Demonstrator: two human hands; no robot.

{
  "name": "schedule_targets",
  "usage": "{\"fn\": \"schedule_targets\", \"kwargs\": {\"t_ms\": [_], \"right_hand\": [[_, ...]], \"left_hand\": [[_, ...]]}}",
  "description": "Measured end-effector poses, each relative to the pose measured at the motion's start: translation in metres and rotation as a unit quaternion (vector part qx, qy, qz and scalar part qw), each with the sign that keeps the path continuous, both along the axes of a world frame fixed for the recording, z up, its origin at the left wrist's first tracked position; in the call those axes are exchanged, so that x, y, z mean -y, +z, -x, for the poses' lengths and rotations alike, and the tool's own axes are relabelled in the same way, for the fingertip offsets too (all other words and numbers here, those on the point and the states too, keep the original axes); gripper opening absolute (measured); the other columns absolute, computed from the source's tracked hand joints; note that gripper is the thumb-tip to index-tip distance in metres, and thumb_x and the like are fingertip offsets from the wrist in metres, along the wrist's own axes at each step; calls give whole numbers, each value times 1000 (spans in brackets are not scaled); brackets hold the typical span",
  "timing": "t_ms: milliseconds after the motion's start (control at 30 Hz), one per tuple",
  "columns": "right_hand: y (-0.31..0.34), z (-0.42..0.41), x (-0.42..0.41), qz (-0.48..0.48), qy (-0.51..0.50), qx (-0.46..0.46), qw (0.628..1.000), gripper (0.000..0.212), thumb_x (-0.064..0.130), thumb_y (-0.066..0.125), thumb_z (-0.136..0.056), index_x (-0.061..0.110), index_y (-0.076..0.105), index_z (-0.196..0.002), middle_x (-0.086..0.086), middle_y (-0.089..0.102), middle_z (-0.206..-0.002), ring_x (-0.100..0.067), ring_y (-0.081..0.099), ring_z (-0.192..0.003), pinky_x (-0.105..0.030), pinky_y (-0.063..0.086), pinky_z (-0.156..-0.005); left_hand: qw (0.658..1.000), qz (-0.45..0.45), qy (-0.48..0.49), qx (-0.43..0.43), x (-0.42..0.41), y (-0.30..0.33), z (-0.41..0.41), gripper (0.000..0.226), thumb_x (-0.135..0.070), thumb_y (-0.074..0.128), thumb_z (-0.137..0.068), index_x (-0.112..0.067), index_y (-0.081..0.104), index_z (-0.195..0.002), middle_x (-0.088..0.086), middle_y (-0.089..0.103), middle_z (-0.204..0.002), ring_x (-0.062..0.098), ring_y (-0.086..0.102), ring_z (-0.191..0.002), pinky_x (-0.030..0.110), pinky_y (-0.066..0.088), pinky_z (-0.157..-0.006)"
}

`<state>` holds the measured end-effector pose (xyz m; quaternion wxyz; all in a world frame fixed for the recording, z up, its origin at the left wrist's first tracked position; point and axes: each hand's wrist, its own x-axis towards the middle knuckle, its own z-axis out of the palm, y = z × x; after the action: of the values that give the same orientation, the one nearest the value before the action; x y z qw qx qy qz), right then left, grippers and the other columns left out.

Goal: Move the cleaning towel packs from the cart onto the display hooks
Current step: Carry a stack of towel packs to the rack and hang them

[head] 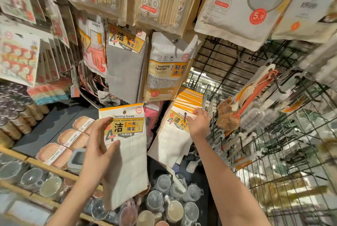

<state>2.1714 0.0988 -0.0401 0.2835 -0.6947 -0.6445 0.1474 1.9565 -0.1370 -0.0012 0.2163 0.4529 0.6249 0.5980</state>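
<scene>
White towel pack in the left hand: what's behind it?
Behind the white towel pack held by the left hand are clear glass cups on the shelf below and a pink item near its top corner. Whatever lies directly behind the pack is covered.

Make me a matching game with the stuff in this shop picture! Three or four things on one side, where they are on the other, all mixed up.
Things:
1. white towel pack
2. grey towel pack
3. cleaning sponge pack
4. towel packs on hook

Places:
A. touched by the right hand
B. held in the left hand
C. hanging beside the gloves
D. hanging right of the grey towels

Pairs: 1-B, 2-C, 3-D, 4-A
</scene>
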Motion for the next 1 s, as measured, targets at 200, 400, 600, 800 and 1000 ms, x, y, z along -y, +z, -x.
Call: {"fn": "schedule_targets", "kwargs": {"t_ms": [200,400,600,800,1000], "right_hand": [[10,-15,11,35,39,-22,998,23,23,69,-82,20,59,-102,2,55,-119,-18,37,-122,-30,37,-82],[32,-24,41,10,103,-102,989,28,20,73,-79,16,61,-104,1,56,-110,-16,41,-112,-25,32,-84],[73,-12,83,38,229,-237,943,20,13,70,-82,22,61,-98,10,58,-106,-14,53,-108,-30,45,-98],[108,7,116,94,303,-241,917,33,18,68,-84,25,56,-114,11,55,-118,-9,49,-115,-16,42,-90],[101,3,125,126,336,-281,890,26,4,66,-84,18,60,-105,5,61,-107,-11,65,-94,-27,55,-82]], "left_hand": [[1000,-25,-4,-1,-1,7,-10,67,13,61,-81,-27,41,-130,-37,41,-129,-15,37,-125,15,31,-107],[999,-40,-29,12,-3,7,-18,71,12,63,-80,-31,40,-131,-29,43,-132,-10,37,-128,5,25,-105],[996,-27,-70,38,-2,6,-33,66,11,62,-82,-17,41,-137,-36,43,-131,-10,35,-129,5,26,-103],[991,-32,-118,48,5,10,-45,62,-9,61,-78,-25,44,-136,-28,45,-134,-3,37,-131,7,28,-102],[988,-27,-132,75,10,5,-51,66,-7,62,-79,-27,40,-138,-22,46,-137,0,43,-129,10,33,-100]]}}
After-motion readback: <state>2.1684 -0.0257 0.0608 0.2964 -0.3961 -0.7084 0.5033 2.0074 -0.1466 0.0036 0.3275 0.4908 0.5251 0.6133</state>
